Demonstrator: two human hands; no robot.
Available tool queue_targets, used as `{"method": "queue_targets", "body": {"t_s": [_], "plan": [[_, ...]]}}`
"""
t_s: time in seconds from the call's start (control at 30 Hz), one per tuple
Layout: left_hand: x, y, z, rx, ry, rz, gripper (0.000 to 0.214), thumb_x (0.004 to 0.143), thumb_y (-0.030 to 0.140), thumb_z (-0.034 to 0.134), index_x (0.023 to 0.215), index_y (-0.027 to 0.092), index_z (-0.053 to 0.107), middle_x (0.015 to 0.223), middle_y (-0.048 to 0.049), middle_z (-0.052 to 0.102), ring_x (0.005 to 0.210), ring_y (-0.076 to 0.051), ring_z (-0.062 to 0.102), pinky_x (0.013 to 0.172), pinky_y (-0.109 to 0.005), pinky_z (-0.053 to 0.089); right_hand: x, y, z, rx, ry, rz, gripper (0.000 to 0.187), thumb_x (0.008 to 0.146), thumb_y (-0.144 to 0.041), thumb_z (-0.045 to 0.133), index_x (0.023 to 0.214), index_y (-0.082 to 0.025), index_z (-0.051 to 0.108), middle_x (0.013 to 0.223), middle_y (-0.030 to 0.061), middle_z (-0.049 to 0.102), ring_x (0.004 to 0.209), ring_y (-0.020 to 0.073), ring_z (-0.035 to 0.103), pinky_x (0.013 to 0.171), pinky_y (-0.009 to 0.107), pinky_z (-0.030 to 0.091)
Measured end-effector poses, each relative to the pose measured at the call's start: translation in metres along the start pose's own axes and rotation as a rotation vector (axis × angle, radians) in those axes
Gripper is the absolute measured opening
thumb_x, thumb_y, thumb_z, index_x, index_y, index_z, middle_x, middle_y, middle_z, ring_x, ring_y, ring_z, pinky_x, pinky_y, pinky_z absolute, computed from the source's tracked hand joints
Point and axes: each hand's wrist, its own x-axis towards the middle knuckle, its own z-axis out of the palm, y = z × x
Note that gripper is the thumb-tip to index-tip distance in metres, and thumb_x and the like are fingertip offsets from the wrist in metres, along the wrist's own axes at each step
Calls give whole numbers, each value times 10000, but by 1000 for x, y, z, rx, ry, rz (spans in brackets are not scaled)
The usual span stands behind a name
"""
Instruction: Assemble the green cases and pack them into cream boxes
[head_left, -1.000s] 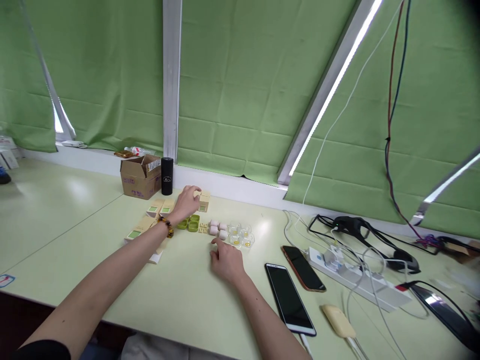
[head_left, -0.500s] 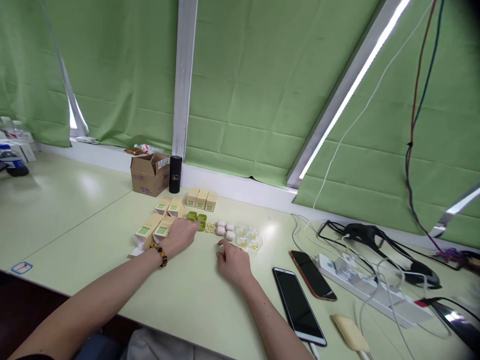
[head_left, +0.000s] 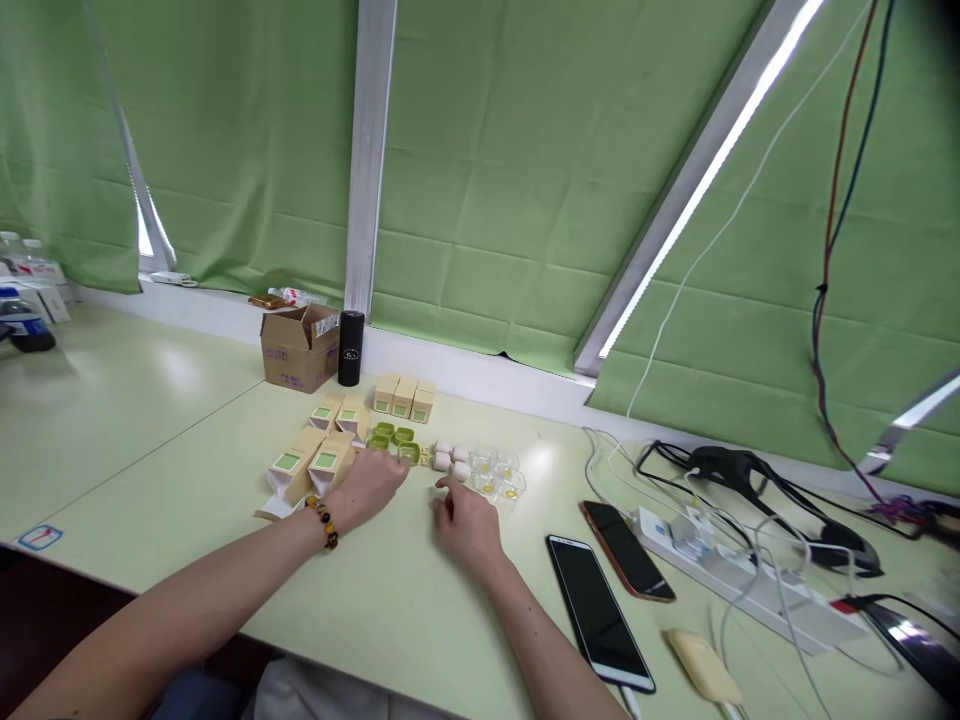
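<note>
My left hand, with a beaded bracelet on its wrist, has its fingers closed at the near edge of a small green square tray. Several like green trays sit right behind it. Small pale-yellow pieces lie just to the right, partly covered by the tray. Beyond them stand several short white cylinders and several clear plastic cups with yellow at the bottom. My right hand rests on the table in front of the cylinders, its index finger and thumb apart, holding nothing visible.
Opened cream cartons lie left of my left hand; upright cartons stand behind. A cardboard box and black tumbler are at the back. Two phones, a power strip and cables lie right.
My left hand has shifted slightly right and toward me. The green tray at its fingers has moved right, over part of the pale-yellow pieces. My right hand has hardly moved.
</note>
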Motion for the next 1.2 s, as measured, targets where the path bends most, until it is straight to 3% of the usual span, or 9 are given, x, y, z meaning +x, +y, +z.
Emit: {"method": "queue_targets", "body": {"t_s": [0.1, 0.2, 0.3, 0.47, 0.67, 0.83, 0.97, 1.1, 1.2], "plan": [[-16, 12, -6, 106, 174, 172, 317, 797, -90, 483, 937, 120, 675, 717, -124, 695, 670, -260, 669, 627, -328, 431, 0, -1, 1, 143, 120, -49, 343, 957, -212, 557, 1294, -271, 583, 987, 13, 777, 776, 197, 724, 659, 292, 419], [-27, 23, -12, 170, 477, 339, 272, 802, -82, 494, 834, 149, 634, 592, -51, 620, 558, -210, 588, 547, -304, 345, -1, -2, 3, 319, 269, -111, 398, 964, -235, 547, 1358, -260, 496, 1127, 43, 762, 709, 169, 720, 648, 301, 502], [-33, 29, -19, 175, 726, 415, 254, 823, -62, 510, 781, 172, 601, 539, -10, 553, 508, -177, 518, 517, -313, 276, -2, -3, 5, 489, 412, -225, 461, 951, -219, 568, 1389, -258, 432, 1266, 97, 713, 814, 178, 749, 638, 303, 578], [-34, 31, -23, 96, 853, 448, 207, 889, -4, 546, 849, 177, 639, 550, 11, 542, 516, -160, 502, 519, -345, 256, -4, -7, 5, 620, 529, -386, 488, 938, -172, 610, 1391, -278, 464, 1264, 111, 663, 1024, 220, 722, 692, 328, 644], [-32, 28, -13, -240, 758, 388, 159, 992, 136, 536, 1018, 180, 687, 634, -21, 659, 556, -165, 583, 557, -319, 333, -10, -17, 1, 733, 480, -309, 526, 921, -221, 689, 1407, -278, 494, 1264, 119, 640, 1103, 248, 674, 689, 327, 646], [-30, 35, -12, -893, 482, 148, 139, 1033, 289, 537, 985, 206, 639, 607, 19, 624, 534, -136, 551, 567, -266, 363, -12, -27, 0, 854, 407, -218, 527, 911, -235, 700, 1402, -282, 514, 1269, 110, 631, 1072, 232, 658, 692, 320, 636], [-26, 40, -12, -1414, 257, -3, 298, 1009, 504, 589, 974, 210, 566, 527, 76, 504, 469, -107, 426, 502, -233, 308, -11, -31, -2, 884, 415, -179, 446, 918, -235, 683, 1345, -275, 560, 1129, 74, 643, 970, 206, 639, 684, 315, 623], [-21, 39, -10, -1618, 172, -11, 431, 961, 619, 630, 1013, 202, 534, 538, 67, 544, 488, -109, 458, 516, -232, 351, -12, -32, -8, 840, 460, -193, 355, 937, -264, 671, 1280, -268, 583, 1179, 86, 606, 1027, 218, 610, 701, 317, 616], [-19, 38, -9, -1658, 154, 38, 420, 969, 601, 634, 1022, 196, 537, 624, 33, 602, 587, -132, 561, 614, -263, 452, -14, -32, -13, 790, 510, -231, 367, 934, -288, 678, 1282, -269, 564, 1266, 105, 561, 1147, 248, 592, 780, 355, 628]]}}
